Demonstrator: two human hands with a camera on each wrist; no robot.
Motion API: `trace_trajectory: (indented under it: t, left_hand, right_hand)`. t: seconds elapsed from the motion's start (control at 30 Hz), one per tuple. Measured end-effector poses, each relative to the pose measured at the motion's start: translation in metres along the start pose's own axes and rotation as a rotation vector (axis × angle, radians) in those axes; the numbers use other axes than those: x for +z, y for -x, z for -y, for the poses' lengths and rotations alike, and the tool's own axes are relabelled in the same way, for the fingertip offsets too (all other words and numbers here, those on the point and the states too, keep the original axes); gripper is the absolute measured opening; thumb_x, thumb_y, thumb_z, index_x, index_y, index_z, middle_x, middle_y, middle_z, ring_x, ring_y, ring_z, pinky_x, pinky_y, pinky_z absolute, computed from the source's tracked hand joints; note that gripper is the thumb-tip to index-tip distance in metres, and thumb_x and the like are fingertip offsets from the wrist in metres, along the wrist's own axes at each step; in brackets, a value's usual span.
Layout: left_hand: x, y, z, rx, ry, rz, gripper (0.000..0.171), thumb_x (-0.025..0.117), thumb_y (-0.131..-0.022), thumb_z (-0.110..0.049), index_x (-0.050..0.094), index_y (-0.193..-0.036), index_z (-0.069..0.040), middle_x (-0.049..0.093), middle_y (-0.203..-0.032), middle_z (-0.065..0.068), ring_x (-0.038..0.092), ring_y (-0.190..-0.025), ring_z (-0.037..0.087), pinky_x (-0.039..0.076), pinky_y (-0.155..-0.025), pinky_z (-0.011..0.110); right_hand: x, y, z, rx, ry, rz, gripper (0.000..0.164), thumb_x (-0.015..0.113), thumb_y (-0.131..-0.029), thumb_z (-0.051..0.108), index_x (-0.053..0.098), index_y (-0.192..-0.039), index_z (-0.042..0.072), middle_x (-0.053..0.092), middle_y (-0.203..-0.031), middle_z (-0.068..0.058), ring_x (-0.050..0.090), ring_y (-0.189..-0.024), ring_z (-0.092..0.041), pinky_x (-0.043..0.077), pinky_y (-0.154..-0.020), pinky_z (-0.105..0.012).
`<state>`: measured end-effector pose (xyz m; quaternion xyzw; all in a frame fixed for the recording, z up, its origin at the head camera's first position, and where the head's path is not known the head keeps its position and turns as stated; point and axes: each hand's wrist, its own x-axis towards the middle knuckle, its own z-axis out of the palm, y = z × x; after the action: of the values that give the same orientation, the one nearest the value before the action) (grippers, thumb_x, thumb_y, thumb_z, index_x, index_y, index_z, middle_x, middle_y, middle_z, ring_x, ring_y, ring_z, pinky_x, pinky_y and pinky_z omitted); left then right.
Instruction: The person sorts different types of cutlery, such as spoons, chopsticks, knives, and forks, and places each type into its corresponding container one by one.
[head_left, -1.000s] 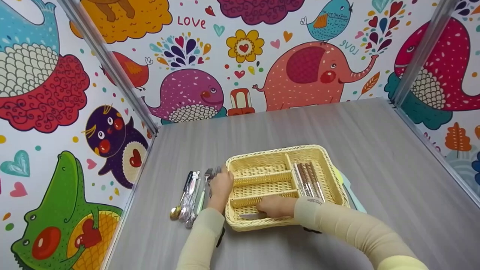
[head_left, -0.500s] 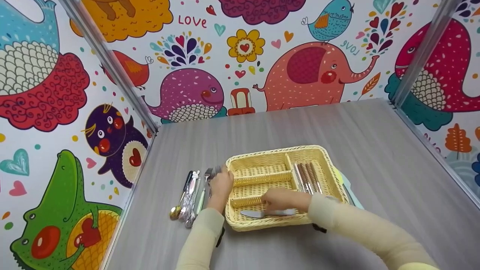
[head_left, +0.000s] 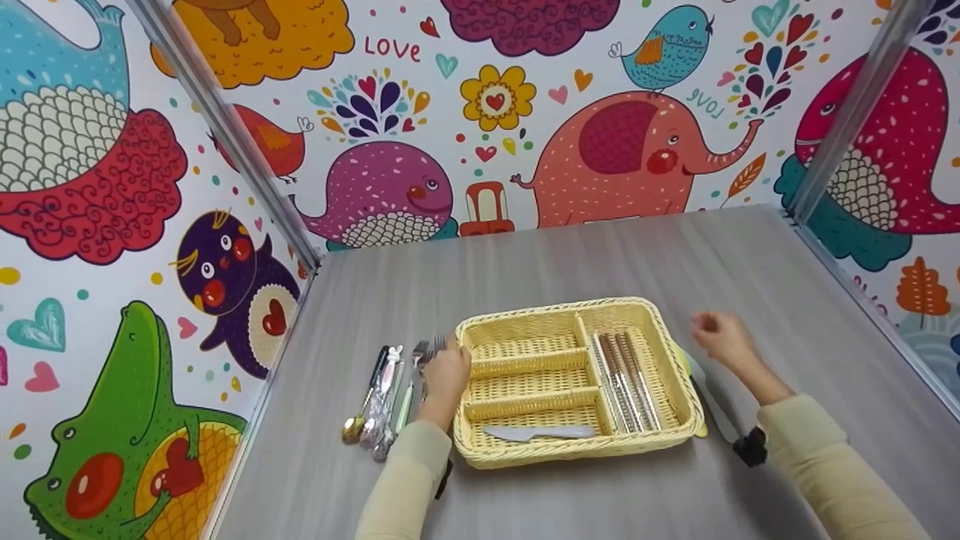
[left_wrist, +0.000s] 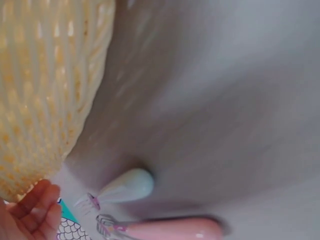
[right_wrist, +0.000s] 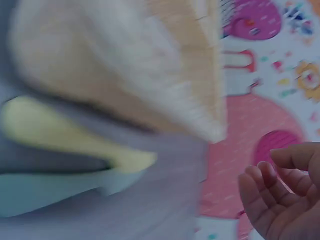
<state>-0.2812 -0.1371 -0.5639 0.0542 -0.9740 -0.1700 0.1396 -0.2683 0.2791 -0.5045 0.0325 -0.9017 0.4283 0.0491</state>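
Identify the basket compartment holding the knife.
In the head view, the bottom-left compartment: only it holds the grey knife. The right compartment holds chopsticks; the other two hold neither.

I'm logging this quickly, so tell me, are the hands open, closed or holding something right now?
Left hand: closed, gripping the left end of the wicker basket.
Right hand: open, loosely curled, holding nothing, to the basket's right.

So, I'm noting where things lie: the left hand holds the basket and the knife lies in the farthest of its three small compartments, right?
No: the knife lies in the nearest small compartment, as the head view shows. The left hand does hold the basket.
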Motion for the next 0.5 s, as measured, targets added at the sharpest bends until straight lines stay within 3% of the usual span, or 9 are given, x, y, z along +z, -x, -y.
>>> trace_trajectory:
  t: [0.07,0.2,0.33,0.5]
  left_hand:
    - [0.000,-0.001,0.000,0.003,0.000,0.003,0.026,0.050,-0.090,-0.021,0.053,-0.106,0.000,0.063,-0.067,0.021,0.061,-0.059,0.038,0.046,-0.051,0.049]
    - [0.002,-0.001,-0.001,0.002,0.004,0.015,0.026,0.049,-0.090,-0.021,0.052,-0.105,0.000,0.063,-0.067,0.021,0.061,-0.058,0.038,0.046,-0.051,0.049]
    - [0.002,-0.001,-0.001,0.005,0.016,0.012,0.027,0.049,-0.090,-0.021,0.052,-0.107,0.000,0.062,-0.066,0.020,0.060,-0.057,0.038,0.046,-0.050,0.048]
    - [0.002,0.000,-0.001,0.009,0.012,0.010,0.029,0.049,-0.091,-0.021,0.053,-0.110,0.000,0.061,-0.063,0.019,0.059,-0.054,0.035,0.046,-0.048,0.047]
  right_hand:
    - [0.004,0.006,-0.025,0.066,0.065,0.060,0.029,0.051,-0.086,0.003,0.051,-0.107,-0.017,0.056,-0.092,-0.031,0.048,-0.050,-0.007,0.043,-0.045,-0.025]
    - [0.014,0.018,-0.054,0.138,0.180,0.137,0.036,0.057,-0.081,0.010,0.052,-0.106,-0.016,0.057,-0.093,-0.031,0.056,-0.060,-0.021,0.046,-0.054,-0.034]
    - [0.021,0.026,-0.062,0.177,0.244,0.179,0.041,0.063,-0.077,0.016,0.052,-0.103,-0.015,0.058,-0.094,-0.029,0.056,-0.074,-0.029,0.045,-0.061,-0.038]
    - [0.026,0.028,-0.064,0.231,0.218,0.219,0.040,0.062,-0.077,0.013,0.051,-0.102,-0.016,0.056,-0.099,-0.032,0.053,-0.065,-0.023,0.044,-0.054,-0.032]
